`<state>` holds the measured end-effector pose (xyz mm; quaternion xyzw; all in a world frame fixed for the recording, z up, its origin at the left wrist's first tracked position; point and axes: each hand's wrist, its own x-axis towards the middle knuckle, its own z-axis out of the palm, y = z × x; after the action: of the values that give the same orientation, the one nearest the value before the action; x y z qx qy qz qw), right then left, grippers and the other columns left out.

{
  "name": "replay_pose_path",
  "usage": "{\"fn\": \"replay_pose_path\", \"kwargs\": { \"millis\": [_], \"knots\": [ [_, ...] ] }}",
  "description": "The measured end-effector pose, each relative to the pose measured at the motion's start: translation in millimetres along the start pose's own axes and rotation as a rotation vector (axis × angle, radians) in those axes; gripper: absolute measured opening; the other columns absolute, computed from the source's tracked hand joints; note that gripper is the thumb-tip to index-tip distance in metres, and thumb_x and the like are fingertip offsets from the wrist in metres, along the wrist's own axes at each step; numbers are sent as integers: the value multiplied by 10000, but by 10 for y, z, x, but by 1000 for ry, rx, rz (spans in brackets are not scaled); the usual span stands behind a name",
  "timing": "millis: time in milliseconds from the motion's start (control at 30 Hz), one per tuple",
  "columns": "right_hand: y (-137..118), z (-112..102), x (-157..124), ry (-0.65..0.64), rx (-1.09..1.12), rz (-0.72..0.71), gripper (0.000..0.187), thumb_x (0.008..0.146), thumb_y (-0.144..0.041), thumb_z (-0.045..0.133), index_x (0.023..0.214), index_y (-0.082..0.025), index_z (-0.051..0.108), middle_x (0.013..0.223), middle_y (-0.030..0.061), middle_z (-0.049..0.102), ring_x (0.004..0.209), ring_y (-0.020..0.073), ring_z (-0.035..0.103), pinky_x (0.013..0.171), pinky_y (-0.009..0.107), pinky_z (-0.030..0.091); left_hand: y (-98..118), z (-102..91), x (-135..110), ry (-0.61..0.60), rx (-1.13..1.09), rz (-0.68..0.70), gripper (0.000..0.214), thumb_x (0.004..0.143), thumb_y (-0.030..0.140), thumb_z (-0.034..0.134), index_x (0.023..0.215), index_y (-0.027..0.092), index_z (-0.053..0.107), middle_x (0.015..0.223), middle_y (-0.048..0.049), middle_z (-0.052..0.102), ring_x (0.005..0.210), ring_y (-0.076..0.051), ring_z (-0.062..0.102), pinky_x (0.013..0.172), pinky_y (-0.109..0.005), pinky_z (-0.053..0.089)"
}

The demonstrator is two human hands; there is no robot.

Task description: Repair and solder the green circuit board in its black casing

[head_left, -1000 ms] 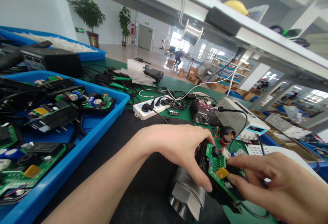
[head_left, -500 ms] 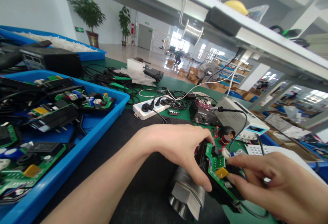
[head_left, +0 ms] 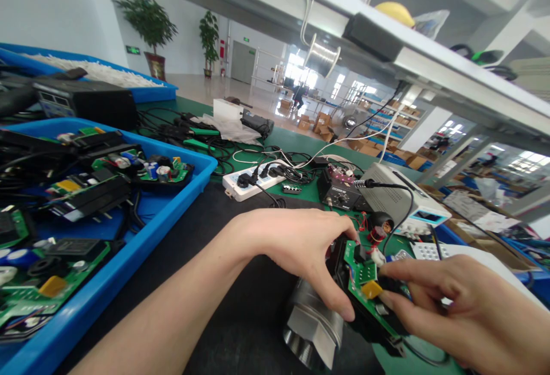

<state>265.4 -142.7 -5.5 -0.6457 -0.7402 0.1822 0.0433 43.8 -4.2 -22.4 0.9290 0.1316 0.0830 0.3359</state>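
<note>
A green circuit board (head_left: 358, 272) in a black housing is held up between my two hands at the lower right. My left hand (head_left: 305, 249) is wrapped round the housing's left end, thumb in front and fingers partly hidden behind it. My right hand (head_left: 447, 306) pinches parts on the board's right side, near a yellow component (head_left: 372, 289); exactly what lies between its fingertips is hidden. Below the left hand, a shiny metal cylinder (head_left: 313, 323) rests on the black mat (head_left: 232, 300).
A blue tray (head_left: 172, 209) with several similar boards stands at left. Farther back are a white power strip (head_left: 253, 180), a black control box (head_left: 341, 189) and a grey bench instrument (head_left: 404, 197). A solder spool (head_left: 322, 57) hangs under the overhead shelf (head_left: 266, 3).
</note>
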Motion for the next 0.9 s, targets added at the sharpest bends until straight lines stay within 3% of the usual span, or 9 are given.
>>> {"fn": "replay_pose_path", "kwargs": {
  "millis": [200, 333, 533, 900],
  "knots": [
    [12, 15, 4, 1, -9, 7, 299, 984, -396, 504, 842, -216, 696, 545, -55, 340, 499, 121, 274, 450, 263, 231, -7, 13, -1, 15, 4, 1, 840, 642, 604, 968, 1328, 240, 649, 1238, -49, 728, 1031, -258, 712, 723, -265, 493],
    [25, 11, 5, -6, -10, 5, 315, 979, -412, 498, 784, -215, 648, 544, -62, 315, 499, 117, 257, 453, 266, 223, -7, 14, -6, 10, 30, -11, 865, 649, 610, 961, 1362, 247, 632, 1235, -31, 726, 1032, -244, 708, 728, -261, 498],
    [38, -3, 17, -31, -9, 11, 381, 995, -454, 450, 943, -192, 721, 560, -65, 336, 510, 122, 278, 465, 270, 224, -4, 12, -11, 10, 37, -13, 840, 668, 571, 957, 1369, 242, 631, 1231, -27, 732, 1029, -234, 706, 743, -253, 488],
    [43, 26, -3, -2, -40, -10, 381, 994, -465, 464, 911, -200, 724, 540, -62, 345, 500, 122, 288, 465, 273, 238, -2, 9, -10, 6, 29, -21, 835, 670, 560, 959, 1370, 248, 627, 1233, -26, 731, 1035, -236, 706, 742, -251, 487]
  ]
}}
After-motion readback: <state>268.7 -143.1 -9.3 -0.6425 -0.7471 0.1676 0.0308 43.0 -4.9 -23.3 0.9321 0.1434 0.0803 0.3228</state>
